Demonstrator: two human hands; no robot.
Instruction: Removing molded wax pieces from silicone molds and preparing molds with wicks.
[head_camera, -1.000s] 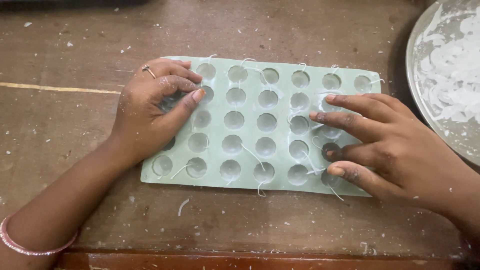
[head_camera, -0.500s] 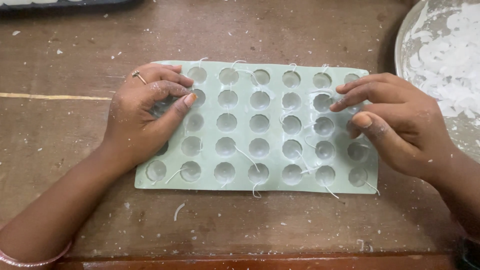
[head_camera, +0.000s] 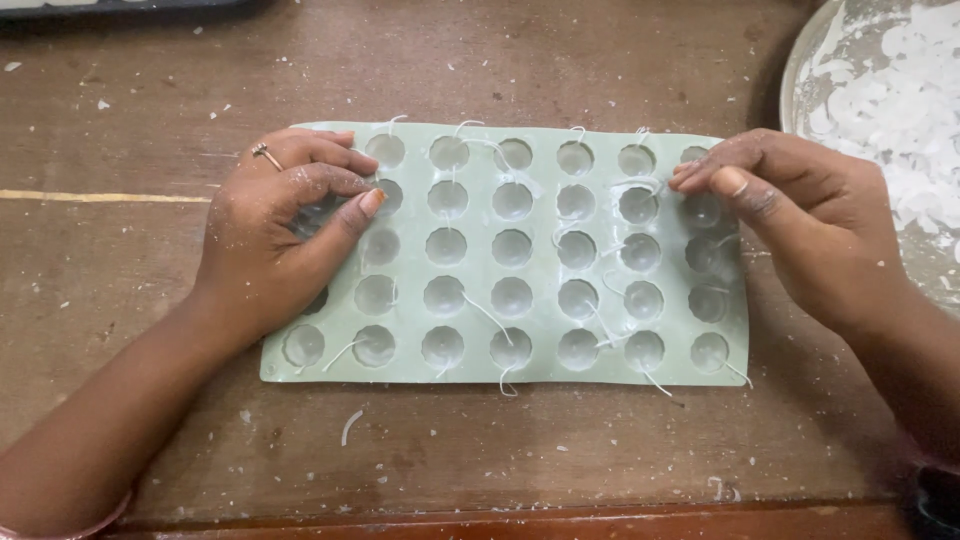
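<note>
A pale green mould tray (head_camera: 470, 374) with rows of round cavities lies flat on the wooden table. Thin white wicks (head_camera: 490, 317) trail from several cavities. My left hand (head_camera: 268, 240) rests on the tray's left end, fingers curled, thumb tip pressed beside a cavity in the second column; a ring is on one finger. My right hand (head_camera: 812, 225) is over the tray's upper right corner, with thumb and fingertips pinched together on a white wick (head_camera: 640, 184) near the top rows. It hides the cavities at that corner.
A round metal bowl (head_camera: 800, 60) holding white wax flakes stands at the right, close to my right hand. White wax crumbs and a curled shaving (head_camera: 348, 427) litter the wooden table (head_camera: 500, 450). The table's front edge runs along the bottom. A dark object's edge (head_camera: 120, 5) shows top left.
My right hand has moved from lying spread flat over the tray's lower right up to its top right, its fingers closing into a pinch. My left hand has stayed in place.
</note>
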